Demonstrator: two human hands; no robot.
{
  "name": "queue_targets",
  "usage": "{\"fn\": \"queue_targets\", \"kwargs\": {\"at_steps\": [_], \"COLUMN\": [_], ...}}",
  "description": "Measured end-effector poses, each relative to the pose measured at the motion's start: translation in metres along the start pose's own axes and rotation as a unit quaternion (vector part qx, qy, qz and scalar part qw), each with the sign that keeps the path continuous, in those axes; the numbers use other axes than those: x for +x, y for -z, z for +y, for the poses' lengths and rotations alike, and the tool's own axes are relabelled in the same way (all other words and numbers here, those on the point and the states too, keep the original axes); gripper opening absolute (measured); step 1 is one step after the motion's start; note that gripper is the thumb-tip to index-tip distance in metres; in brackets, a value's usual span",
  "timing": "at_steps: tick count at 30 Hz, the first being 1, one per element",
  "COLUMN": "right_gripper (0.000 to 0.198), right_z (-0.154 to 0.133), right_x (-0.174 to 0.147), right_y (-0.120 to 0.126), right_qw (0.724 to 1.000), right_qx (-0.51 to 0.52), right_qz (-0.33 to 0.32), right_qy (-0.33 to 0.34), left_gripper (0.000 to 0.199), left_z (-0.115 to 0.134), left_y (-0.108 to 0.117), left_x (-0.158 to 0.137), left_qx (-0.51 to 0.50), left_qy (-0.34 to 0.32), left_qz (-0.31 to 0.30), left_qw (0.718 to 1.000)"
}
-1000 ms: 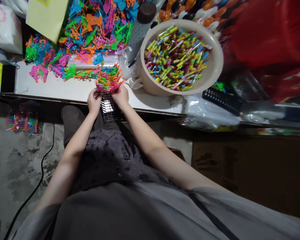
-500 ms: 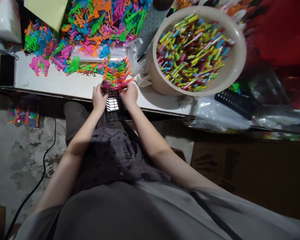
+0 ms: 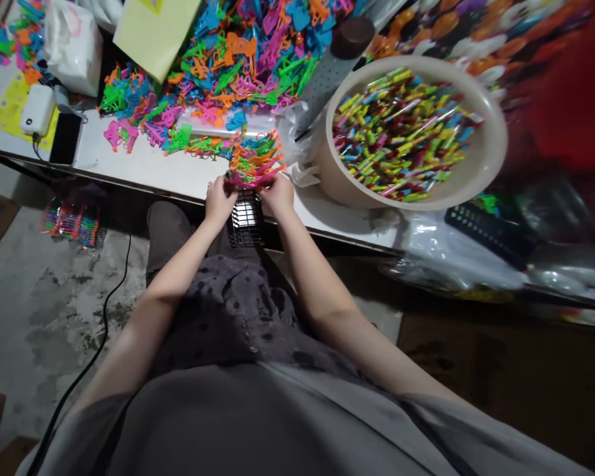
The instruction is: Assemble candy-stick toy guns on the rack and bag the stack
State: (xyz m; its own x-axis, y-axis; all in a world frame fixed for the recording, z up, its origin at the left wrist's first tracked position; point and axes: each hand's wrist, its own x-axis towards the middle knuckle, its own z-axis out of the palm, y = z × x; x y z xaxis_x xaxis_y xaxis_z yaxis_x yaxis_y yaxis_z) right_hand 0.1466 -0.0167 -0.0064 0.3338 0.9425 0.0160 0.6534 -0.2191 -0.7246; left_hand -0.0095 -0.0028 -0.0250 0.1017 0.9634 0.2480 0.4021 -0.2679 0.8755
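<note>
A black wire rack (image 3: 246,221) juts over the table's front edge above my lap. In its far part stands a packed row of thin, colourful plastic pieces (image 3: 258,153) in orange, green, blue and pink. The nearest is a pink plastic piece (image 3: 250,181), its exact shape too small to make out. My left hand (image 3: 220,200) is closed at the left end of this piece, thumb and fingers pinched beside the rack. At its right end my right hand (image 3: 279,197) is closed likewise. The fingertips are partly hidden.
Loose plastic pieces (image 3: 242,56) are heaped behind the rack. A beige bucket (image 3: 493,119) full of small wrapped colourful sticks stands to the right. A phone (image 3: 66,139) and a white device (image 3: 38,111) lie left. A bundled pack (image 3: 72,220) is below, near a black cable (image 3: 105,311).
The camera view has turned, so the whole scene sits further right and a little lower. Both hands stay at the ends of the pink piece, with little visible movement against the rack.
</note>
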Motion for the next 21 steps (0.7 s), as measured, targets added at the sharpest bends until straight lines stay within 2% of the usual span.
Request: {"fn": "queue_targets", "kwargs": {"at_steps": [4, 9, 12, 17, 21], "right_gripper": [0.016, 0.019, 0.022, 0.024, 0.027], "right_z": [-0.001, -0.005, -0.005, -0.009, -0.012], "right_x": [0.0, -0.008, -0.012, -0.016, -0.02], "right_y": [0.004, 0.003, 0.003, 0.005, 0.007], "right_qw": [0.999, 0.998, 0.997, 0.989, 0.983], "right_qx": [-0.034, -0.047, -0.063, -0.11, -0.129], "right_qz": [-0.043, -0.034, -0.032, -0.047, -0.045], "right_qy": [-0.001, -0.013, -0.023, -0.085, -0.121], "left_gripper": [0.015, 0.008, 0.012, 0.016, 0.012], "left_z": [0.007, 0.014, 0.018, 0.026, 0.025], "left_y": [0.005, 0.01, 0.01, 0.007, 0.004], "left_x": [-0.011, -0.017, -0.017, -0.018, -0.021], "left_qx": [0.049, 0.113, 0.133, 0.147, 0.16], "left_qy": [0.035, 0.023, 0.042, 0.111, 0.115], "left_qz": [-0.006, -0.037, -0.052, -0.072, -0.093], "left_qw": [0.998, 0.993, 0.989, 0.98, 0.976]}}
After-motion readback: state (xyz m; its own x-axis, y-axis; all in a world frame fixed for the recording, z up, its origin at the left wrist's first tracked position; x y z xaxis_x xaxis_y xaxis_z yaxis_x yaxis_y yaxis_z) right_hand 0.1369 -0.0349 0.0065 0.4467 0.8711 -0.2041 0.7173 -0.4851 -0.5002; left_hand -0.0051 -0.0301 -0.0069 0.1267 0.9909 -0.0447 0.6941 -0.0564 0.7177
